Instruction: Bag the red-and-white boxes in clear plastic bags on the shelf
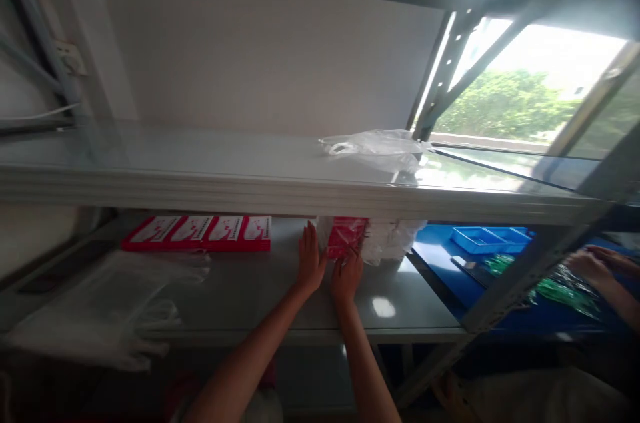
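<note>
Both my arms reach into the lower level of a metal rack. My left hand (310, 264) lies flat with fingers apart against the left side of a clear bag holding red packets (346, 235). My right hand (347, 273) touches the bag's lower front edge with its fingertips; whether it pinches the plastic is unclear. More white plastic bags (393, 238) sit just right of it, partly hidden under the upper shelf.
A row of red-and-white boxes (197, 232) lies at the back left. Clear bags (107, 303) are piled at the front left. On the upper shelf (240, 189) rests a clear bag (375, 146). Right: a blue table (440, 263), a blue tray (487, 238), another person's hands (597, 266).
</note>
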A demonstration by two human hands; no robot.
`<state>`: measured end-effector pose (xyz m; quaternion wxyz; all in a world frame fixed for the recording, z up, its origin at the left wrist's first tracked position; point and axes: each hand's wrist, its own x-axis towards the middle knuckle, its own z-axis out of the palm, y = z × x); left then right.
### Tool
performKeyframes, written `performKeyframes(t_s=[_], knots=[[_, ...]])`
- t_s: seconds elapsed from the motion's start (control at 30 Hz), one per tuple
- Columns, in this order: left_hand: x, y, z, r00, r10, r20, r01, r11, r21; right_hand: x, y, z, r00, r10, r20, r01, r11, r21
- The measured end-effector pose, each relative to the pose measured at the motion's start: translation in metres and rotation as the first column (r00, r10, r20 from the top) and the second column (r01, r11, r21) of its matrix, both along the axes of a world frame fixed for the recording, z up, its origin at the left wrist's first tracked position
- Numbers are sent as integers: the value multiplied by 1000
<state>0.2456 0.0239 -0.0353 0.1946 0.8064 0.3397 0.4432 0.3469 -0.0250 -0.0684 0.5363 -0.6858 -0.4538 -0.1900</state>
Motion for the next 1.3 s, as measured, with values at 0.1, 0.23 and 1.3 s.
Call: performKeyframes(t_s=[0.1,0.23,1.3], knots=[[-59,13,-6,984,82,-155,-75,996,51,-2,4,-3,969,210,132,-187,967,-171],[-149,10,-9,910,235,-342,-212,972,103,-23,9,-7,890,415,187,-322,864,-386],[-419,-32,62,583,703,-408,-679,697,232,-125,-12,3,893,445,-66,-387,684,-619]])
